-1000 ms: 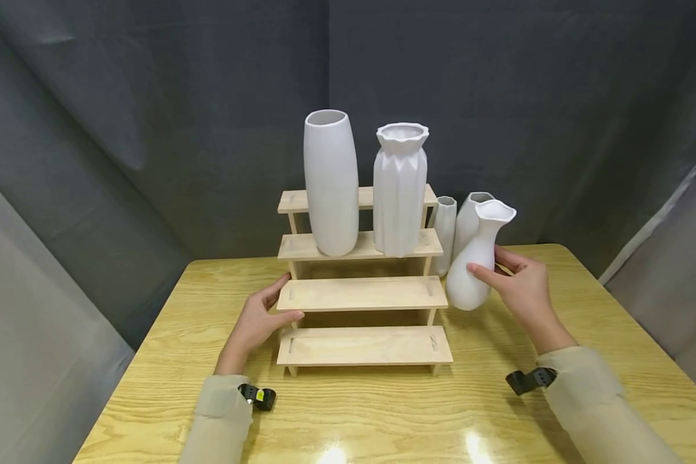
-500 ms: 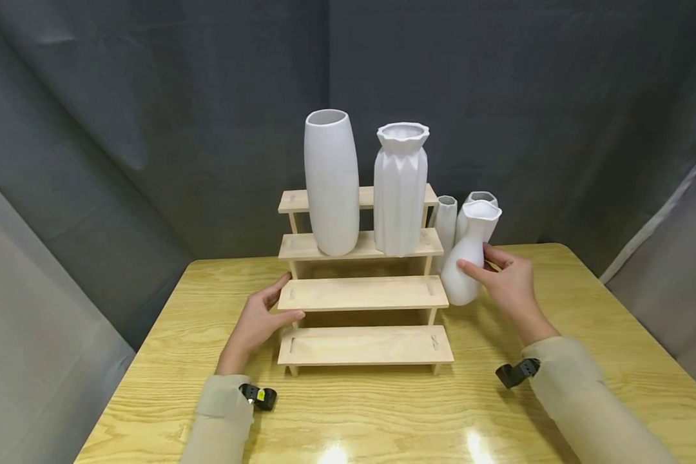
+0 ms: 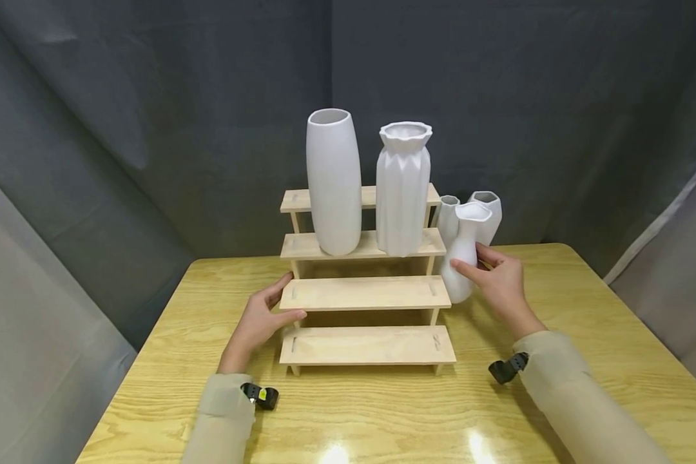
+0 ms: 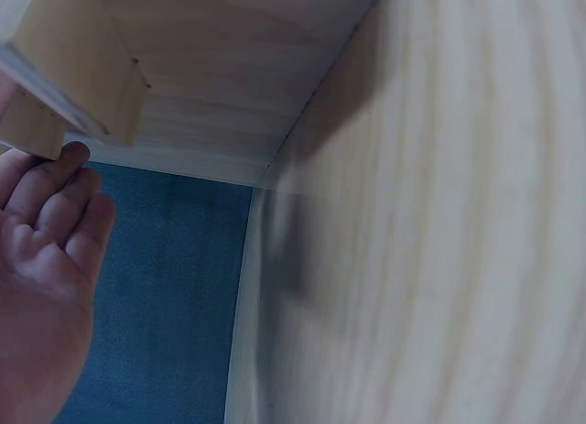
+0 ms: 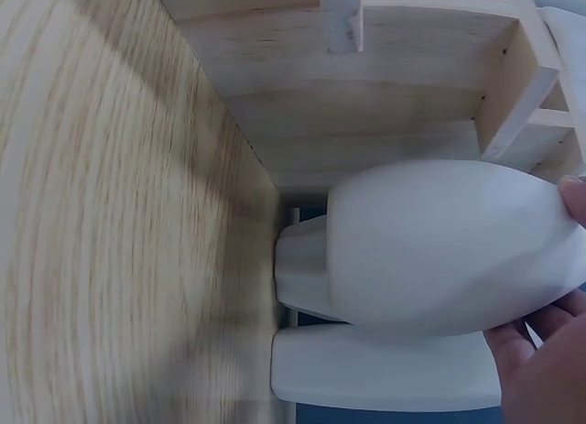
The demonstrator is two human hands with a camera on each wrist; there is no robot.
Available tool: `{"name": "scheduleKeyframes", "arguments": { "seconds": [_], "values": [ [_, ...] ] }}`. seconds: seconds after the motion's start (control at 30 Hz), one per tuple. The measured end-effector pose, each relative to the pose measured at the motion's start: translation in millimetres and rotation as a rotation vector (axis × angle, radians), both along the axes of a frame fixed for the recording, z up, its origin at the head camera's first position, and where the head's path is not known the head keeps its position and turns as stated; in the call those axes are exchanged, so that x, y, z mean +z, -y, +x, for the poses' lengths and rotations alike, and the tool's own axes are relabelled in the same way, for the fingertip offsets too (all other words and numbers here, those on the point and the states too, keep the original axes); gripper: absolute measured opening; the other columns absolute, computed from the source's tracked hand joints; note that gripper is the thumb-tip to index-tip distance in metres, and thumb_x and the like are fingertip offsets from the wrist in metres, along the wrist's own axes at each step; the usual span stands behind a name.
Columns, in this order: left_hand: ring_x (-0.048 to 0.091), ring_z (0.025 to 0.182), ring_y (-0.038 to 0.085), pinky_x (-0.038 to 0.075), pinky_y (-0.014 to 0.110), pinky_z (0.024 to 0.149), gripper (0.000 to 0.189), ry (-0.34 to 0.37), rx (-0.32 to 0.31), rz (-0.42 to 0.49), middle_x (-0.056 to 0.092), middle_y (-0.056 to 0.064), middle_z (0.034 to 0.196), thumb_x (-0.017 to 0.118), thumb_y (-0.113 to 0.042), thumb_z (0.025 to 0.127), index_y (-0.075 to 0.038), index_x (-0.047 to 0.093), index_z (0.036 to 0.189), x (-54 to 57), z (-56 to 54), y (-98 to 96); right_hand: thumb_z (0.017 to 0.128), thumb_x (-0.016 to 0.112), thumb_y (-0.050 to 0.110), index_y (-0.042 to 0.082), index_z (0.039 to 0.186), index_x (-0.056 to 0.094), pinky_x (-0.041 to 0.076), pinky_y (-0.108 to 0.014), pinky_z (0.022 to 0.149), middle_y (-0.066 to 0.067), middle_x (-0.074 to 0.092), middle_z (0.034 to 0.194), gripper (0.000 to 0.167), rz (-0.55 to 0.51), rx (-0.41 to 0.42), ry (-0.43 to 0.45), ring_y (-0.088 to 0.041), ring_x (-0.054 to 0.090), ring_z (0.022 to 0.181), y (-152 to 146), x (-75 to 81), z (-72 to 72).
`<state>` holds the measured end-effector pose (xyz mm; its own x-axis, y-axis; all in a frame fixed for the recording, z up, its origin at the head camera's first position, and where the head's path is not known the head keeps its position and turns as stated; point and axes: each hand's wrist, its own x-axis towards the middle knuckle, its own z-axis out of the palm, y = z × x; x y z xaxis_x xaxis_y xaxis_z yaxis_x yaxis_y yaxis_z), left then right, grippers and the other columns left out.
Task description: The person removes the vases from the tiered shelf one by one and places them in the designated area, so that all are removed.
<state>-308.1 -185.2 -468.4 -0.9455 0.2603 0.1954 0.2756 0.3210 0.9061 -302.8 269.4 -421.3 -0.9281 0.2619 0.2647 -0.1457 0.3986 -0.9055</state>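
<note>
My right hand [image 3: 501,283] grips a white vase [image 3: 459,254] with a narrow neck and wavy flared rim, thumb on the near side. The vase leans slightly right, beside the stand's right end. In the right wrist view its rounded body [image 5: 439,250] shows clear of the tabletop. With my left hand [image 3: 258,325] I hold the left end of a four-step wooden display stand [image 3: 365,293], thumb at the second step from the front. The left wrist view has the fingers [image 4: 69,204] against the stand's wood. A tall smooth vase [image 3: 333,187] and a pleated vase [image 3: 403,200] stand on the stand's third step.
Behind the held vase, a slim white vase [image 3: 446,225] and a wider one with an angular rim [image 3: 490,225] stand on the wooden table [image 3: 383,412]. Dark grey cloth [image 3: 243,129] hangs behind the table.
My right hand has moved left with the wavy-rimmed vase, bringing it closer to the stand and a little more upright. My left hand stays at the stand's end.
</note>
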Motion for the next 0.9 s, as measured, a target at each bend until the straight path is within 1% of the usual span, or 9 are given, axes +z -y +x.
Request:
{"name": "scheduleKeyframes", "arguments": {
  "seconds": [0.17,0.3,0.53,0.63,0.7,0.77,0.9],
  "values": [
    [0.032,0.142,0.024,0.030,0.044,0.114,0.087,0.002,0.003,-0.002,0.037,-0.013,0.154,0.085,-0.044,0.076,-0.031,0.041,0.151,-0.6,-0.5,0.1,0.080,0.083,0.039,0.004,0.139,0.057,0.050,-0.039,0.097,-0.016,0.058,0.135,0.074,0.011,-0.001,0.003,-0.029,0.056,0.121,2,-1.3,-3.7],
    [0.032,0.142,0.023,0.030,0.044,0.114,0.087,0.011,0.012,-0.008,0.037,-0.015,0.153,0.085,-0.045,0.076,-0.033,0.042,0.151,-2.1,-1.0,0.6,0.080,0.083,0.040,0.004,0.141,0.055,0.047,-0.044,0.099,-0.016,0.057,0.136,0.076,-0.005,-0.003,0.021,-0.029,0.055,0.122,3,-2.0,-5.8],
    [0.032,0.142,0.024,0.030,0.045,0.114,0.090,0.011,0.010,-0.004,0.037,-0.014,0.153,0.085,-0.044,0.076,-0.028,0.041,0.152,-2.8,-1.5,0.9,0.080,0.084,0.037,0.004,0.141,0.055,0.047,-0.043,0.100,-0.017,0.056,0.137,0.075,-0.021,-0.007,0.016,-0.030,0.055,0.124,4,-5.5,-13.1],
    [0.032,0.142,0.023,0.030,0.044,0.114,0.088,0.012,0.008,-0.003,0.037,-0.015,0.153,0.085,-0.044,0.076,-0.030,0.041,0.151,-2.0,-1.4,0.7,0.079,0.084,0.038,0.004,0.141,0.055,0.047,-0.043,0.100,-0.017,0.057,0.136,0.076,-0.016,-0.013,0.019,-0.029,0.055,0.123,3,-7.2,-16.0],
    [0.032,0.142,0.023,0.031,0.044,0.114,0.088,0.015,0.012,-0.004,0.037,-0.015,0.153,0.085,-0.045,0.075,-0.031,0.041,0.151,-1.9,-1.5,0.5,0.079,0.084,0.038,0.004,0.140,0.055,0.048,-0.042,0.099,-0.017,0.058,0.135,0.076,-0.014,-0.019,0.020,-0.029,0.055,0.122,4,-7.9,-17.5],
    [0.032,0.142,0.023,0.030,0.044,0.114,0.088,0.012,0.010,-0.003,0.037,-0.014,0.153,0.085,-0.044,0.076,-0.030,0.041,0.151,-1.4,-1.2,0.2,0.079,0.084,0.037,0.004,0.139,0.057,0.050,-0.039,0.098,-0.017,0.059,0.133,0.074,-0.012,-0.022,0.016,-0.028,0.056,0.121,5,-8.6,-18.4],
    [0.031,0.143,0.025,0.029,0.047,0.115,0.089,0.008,0.000,0.004,0.036,-0.011,0.154,0.084,-0.042,0.077,-0.026,0.040,0.152,-0.5,-0.2,0.1,0.078,0.085,0.035,0.003,0.137,0.059,0.052,-0.022,0.088,-0.018,0.062,0.129,0.072,-0.018,-0.023,-0.003,-0.028,0.057,0.118,5,-9.7,-20.5]
  ]
}}
